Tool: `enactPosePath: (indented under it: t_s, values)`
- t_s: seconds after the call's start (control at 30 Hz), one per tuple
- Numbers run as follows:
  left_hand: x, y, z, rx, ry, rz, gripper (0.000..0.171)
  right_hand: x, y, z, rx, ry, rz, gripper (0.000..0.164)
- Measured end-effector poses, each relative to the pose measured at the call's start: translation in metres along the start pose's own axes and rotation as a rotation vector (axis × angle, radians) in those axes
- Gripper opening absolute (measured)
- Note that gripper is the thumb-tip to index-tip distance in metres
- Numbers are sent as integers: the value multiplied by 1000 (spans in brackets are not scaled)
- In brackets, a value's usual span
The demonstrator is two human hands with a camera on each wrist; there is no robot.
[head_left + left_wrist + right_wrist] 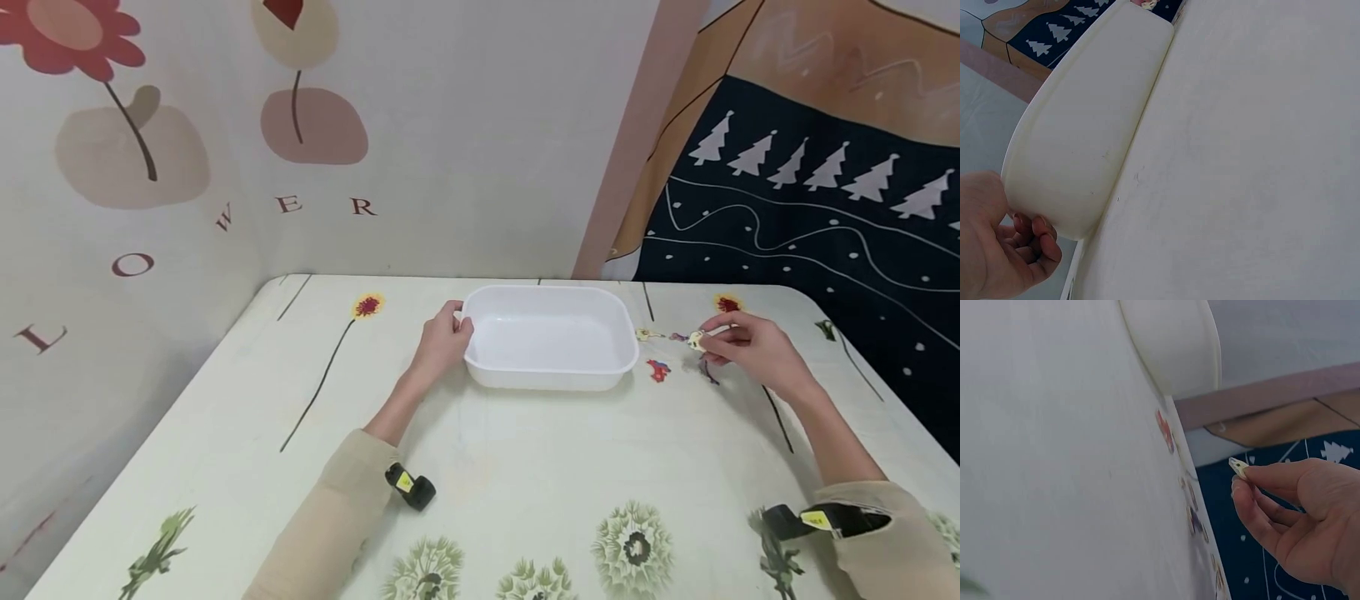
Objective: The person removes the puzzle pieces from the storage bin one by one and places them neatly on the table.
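Note:
A white plastic basin [555, 379] stands on the table, and its inside, as far as the head view shows, holds nothing. My left hand [442, 337] grips its left end, thumb at the rim and fingers curled against the outer wall, as the left wrist view also shows. To the right of the basin, my right hand [753, 346] pinches a small pale-yellow piece with dark spots [1239, 467] between thumb and fingertips, above the table. Beneath and beside that hand lie a red-and-blue small piece [658, 371], a yellowish one [647, 334] and a dark purplish one [708, 372].
A pale cloth with printed flowers covers the table [480, 467]. Behind it hangs a light curtain [465, 167] with letters. At the right is a dark blue fabric [810, 225] with white trees. Each wrist wears a black camera [411, 487].

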State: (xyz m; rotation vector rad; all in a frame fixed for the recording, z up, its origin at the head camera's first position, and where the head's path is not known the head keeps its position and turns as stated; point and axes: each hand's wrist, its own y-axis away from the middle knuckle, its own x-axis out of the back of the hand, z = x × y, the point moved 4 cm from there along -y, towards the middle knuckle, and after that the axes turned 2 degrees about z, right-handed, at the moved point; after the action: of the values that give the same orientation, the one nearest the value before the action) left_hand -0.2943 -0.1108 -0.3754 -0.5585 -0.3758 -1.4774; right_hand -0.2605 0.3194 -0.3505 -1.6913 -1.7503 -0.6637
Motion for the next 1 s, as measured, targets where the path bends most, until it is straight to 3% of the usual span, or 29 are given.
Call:
enactPosePath:
  t_s: [0.47,1.0]
  values:
    - [1,1,0,12,-7,-8,43,16,1,43,-44,-8,-89,43]
    - [0,1,0,13,0,-9,44,20,4,63,-131,-36,-126,42]
